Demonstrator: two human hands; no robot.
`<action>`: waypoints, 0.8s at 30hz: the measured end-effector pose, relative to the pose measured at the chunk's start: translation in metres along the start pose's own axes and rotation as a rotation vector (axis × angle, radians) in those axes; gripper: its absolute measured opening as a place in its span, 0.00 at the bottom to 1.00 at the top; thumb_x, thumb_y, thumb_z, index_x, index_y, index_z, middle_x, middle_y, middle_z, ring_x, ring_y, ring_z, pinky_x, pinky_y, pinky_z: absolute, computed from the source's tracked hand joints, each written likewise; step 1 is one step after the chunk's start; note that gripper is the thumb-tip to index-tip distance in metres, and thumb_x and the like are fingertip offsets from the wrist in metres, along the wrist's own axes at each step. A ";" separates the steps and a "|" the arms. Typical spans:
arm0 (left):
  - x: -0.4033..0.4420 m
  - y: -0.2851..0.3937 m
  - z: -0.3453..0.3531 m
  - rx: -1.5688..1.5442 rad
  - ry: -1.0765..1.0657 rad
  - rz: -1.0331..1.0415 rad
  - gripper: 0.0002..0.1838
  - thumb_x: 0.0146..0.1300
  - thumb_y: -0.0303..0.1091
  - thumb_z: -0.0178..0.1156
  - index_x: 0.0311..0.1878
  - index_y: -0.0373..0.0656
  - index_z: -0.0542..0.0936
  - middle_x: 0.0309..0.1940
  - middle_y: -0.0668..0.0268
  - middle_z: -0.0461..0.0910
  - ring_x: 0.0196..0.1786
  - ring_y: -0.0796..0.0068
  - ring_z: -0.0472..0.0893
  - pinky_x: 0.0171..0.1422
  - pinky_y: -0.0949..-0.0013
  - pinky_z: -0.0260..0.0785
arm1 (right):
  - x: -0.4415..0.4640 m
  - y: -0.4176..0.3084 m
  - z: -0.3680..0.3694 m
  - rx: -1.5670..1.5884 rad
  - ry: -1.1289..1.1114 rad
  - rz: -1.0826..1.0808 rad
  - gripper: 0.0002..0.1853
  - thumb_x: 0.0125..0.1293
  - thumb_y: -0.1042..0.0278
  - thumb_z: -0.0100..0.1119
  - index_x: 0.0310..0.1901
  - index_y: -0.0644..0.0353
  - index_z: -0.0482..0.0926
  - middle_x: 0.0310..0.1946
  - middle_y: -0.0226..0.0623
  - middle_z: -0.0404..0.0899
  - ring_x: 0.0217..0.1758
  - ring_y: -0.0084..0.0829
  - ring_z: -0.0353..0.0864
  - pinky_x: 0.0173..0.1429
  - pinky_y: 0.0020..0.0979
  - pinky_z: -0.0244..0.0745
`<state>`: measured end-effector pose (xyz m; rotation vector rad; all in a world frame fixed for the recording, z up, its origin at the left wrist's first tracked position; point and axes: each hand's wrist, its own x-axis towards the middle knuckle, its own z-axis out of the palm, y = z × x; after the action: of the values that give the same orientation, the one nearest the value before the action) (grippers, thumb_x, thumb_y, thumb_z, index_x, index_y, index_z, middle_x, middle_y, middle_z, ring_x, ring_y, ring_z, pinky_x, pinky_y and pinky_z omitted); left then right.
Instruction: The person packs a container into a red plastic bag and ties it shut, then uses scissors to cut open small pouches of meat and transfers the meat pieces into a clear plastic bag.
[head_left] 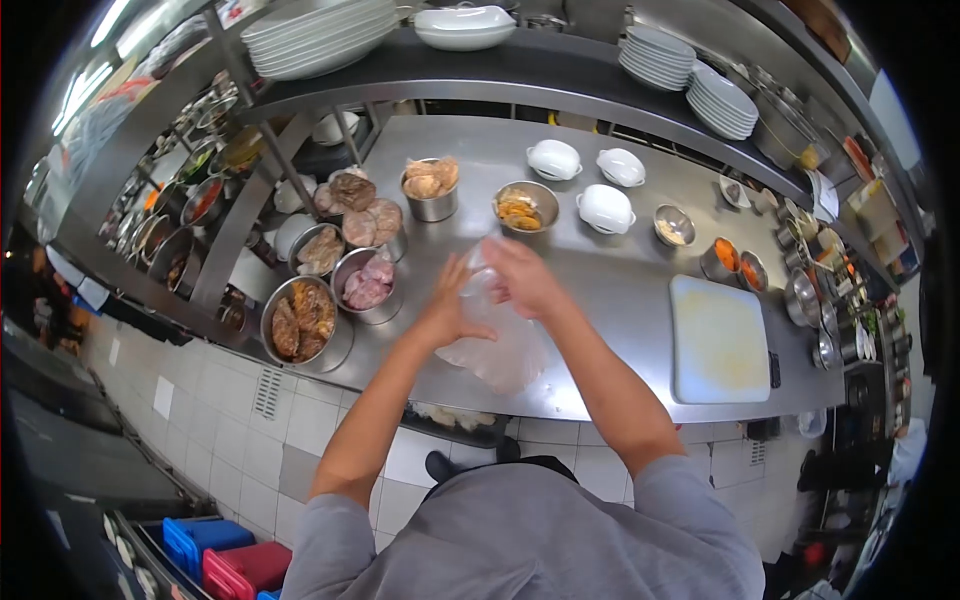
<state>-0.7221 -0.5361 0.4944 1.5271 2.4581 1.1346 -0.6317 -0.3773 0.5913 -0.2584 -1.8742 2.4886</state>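
A thin clear plastic bag (505, 360) hangs over the front part of the steel table, its lower end spread wide. My right hand (522, 278) grips the upper part of the bag with bent fingers, slightly smeared by motion. On the other side, my left hand (447, 308) curves round the bag, thumb toward its middle. Just left of my hands stands a steel pot of raw pink meat (368, 287). Beyond them is a steel bowl with yellow-orange pieces (519, 209). What the bag contains, if anything, I cannot make out.
Several pots of meat (303, 322) line the table's left side. A white cutting board (718, 340) lies at right. White lidded dishes (605, 208) and small bowls of ingredients (720, 259) stand farther back. A shelf with stacked plates (320, 40) runs above the far edge.
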 end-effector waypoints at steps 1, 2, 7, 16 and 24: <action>-0.001 -0.009 0.016 -0.078 -0.051 -0.082 0.59 0.37 0.43 0.84 0.75 0.40 0.64 0.77 0.49 0.61 0.77 0.49 0.62 0.79 0.54 0.57 | 0.002 0.000 0.002 0.024 -0.092 0.042 0.17 0.76 0.46 0.59 0.49 0.52 0.75 0.28 0.21 0.67 0.27 0.17 0.67 0.28 0.24 0.64; -0.001 -0.012 0.025 -0.153 -0.104 -0.168 0.50 0.42 0.44 0.83 0.70 0.37 0.73 0.73 0.48 0.69 0.74 0.51 0.70 0.76 0.56 0.63 | 0.007 0.003 -0.001 0.026 -0.078 0.046 0.17 0.76 0.46 0.59 0.49 0.52 0.75 0.28 0.21 0.67 0.27 0.17 0.67 0.28 0.24 0.64; 0.007 -0.013 0.068 -0.610 0.117 -0.441 0.23 0.58 0.42 0.75 0.49 0.32 0.85 0.43 0.57 0.86 0.46 0.65 0.84 0.53 0.64 0.75 | 0.037 0.036 -0.060 -0.238 0.209 -0.330 0.18 0.75 0.58 0.60 0.60 0.56 0.75 0.44 0.32 0.80 0.47 0.26 0.81 0.53 0.31 0.78; 0.016 0.024 0.089 -1.040 0.697 -0.810 0.18 0.67 0.41 0.70 0.47 0.33 0.84 0.36 0.68 0.83 0.37 0.75 0.80 0.43 0.68 0.72 | -0.045 0.117 -0.063 -0.699 0.236 -0.242 0.44 0.64 0.69 0.67 0.78 0.65 0.55 0.73 0.50 0.67 0.76 0.40 0.67 0.76 0.38 0.63; 0.010 0.017 0.074 -1.443 0.909 -0.851 0.25 0.74 0.51 0.61 0.56 0.35 0.80 0.48 0.66 0.81 0.50 0.72 0.79 0.56 0.65 0.72 | 0.009 0.102 -0.066 0.404 0.356 -0.190 0.23 0.80 0.55 0.52 0.67 0.63 0.70 0.56 0.48 0.83 0.59 0.38 0.82 0.67 0.39 0.72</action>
<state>-0.6859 -0.4821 0.4533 -0.4501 1.2095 2.5574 -0.6224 -0.3421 0.4753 -0.4503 -1.1804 2.4216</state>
